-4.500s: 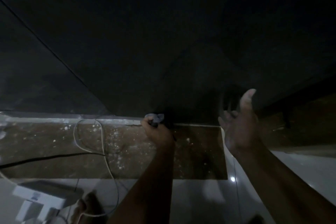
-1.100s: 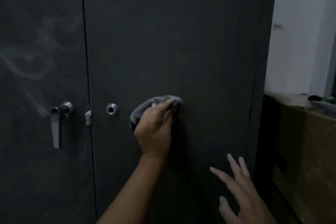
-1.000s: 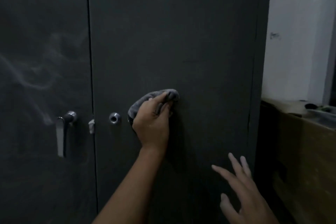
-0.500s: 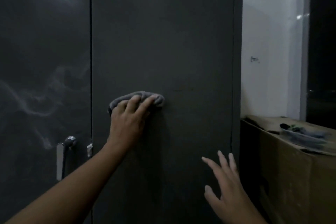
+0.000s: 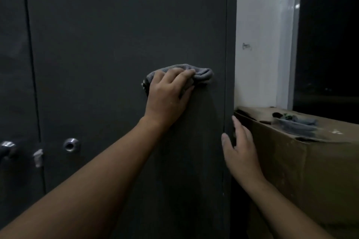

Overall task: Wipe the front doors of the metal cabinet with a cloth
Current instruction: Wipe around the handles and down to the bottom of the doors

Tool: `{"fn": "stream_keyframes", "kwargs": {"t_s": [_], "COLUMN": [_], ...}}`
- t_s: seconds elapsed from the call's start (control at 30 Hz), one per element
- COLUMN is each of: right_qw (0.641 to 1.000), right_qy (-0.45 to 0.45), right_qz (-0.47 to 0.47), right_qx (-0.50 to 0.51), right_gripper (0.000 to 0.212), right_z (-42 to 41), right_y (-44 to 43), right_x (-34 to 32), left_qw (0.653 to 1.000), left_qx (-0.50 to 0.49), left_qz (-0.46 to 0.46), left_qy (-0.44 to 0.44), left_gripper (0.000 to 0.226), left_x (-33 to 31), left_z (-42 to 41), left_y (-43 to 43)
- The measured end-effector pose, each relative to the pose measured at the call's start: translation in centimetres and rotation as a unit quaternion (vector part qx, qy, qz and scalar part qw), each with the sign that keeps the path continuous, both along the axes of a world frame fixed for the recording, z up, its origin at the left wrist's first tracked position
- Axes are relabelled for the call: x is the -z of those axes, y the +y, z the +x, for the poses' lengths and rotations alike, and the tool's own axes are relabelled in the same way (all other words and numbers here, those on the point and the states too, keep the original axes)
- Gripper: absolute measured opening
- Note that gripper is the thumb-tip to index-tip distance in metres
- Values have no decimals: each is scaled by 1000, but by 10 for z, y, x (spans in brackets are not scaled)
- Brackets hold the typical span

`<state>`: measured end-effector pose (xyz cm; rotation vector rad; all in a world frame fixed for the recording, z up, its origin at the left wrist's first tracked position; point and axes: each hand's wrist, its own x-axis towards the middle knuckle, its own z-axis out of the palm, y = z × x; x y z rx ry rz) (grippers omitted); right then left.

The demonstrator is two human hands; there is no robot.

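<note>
**A:** On the right door (image 5: 116, 44), close to its outer edge, your left hand (image 5: 169, 95) grips the grey cloth (image 5: 202, 73). Your fingers curl over it and press it against the metal. I think you bunch it like this so that it makes a firm pad and does not slip from under your palm.

**B:** Your right hand (image 5: 240, 153) is open, with the fingers straight. It is lower down, beside the cabinet's right edge and in front of the cardboard box (image 5: 310, 170). I cannot tell if it touches the edge. Probably you place it there for balance while you lean to the side.

**A:** You hold the cloth higher than the lock (image 5: 71, 144) and well apart from it, so nothing there can catch the fabric.

**B:** The box stands just beside the cabinet, so you have little room at that edge. Short strokes seem safer to me. Whether the left door (image 5: 13, 64) is already clean, I cannot judge in this dim light.
</note>
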<state>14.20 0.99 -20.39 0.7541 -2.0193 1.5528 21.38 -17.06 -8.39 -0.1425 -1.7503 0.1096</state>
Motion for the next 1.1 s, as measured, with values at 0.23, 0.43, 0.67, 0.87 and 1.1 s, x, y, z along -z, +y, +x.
{"fn": "stream_keyframes", "kwargs": {"t_s": [0.23,0.43,0.67,0.87,1.1], "right_qw": [994,949,982,992,993], "right_qy": [-101,-251,-141,-87,-91], "right_qz": [-18,-72,-29,48,76], "right_qx": [-45,-176,-125,-75,-30], "right_gripper": [47,46,45,72,90], "right_z": [-27,-46,-28,-15,6], "right_y": [13,38,22,8,-1], "right_x": [23,27,46,80,95], "left_qw": [993,979,920,868,922], "left_qx": [40,40,19,20,-3], "left_qz": [-72,-119,-282,-347,-265], "left_qy": [-82,-161,-270,-354,-282], "left_gripper": [38,38,48,43,69], "left_x": [53,127,246,309,279], "left_z": [-18,-22,-19,-9,44], "left_y": [23,39,41,26,-48]}}
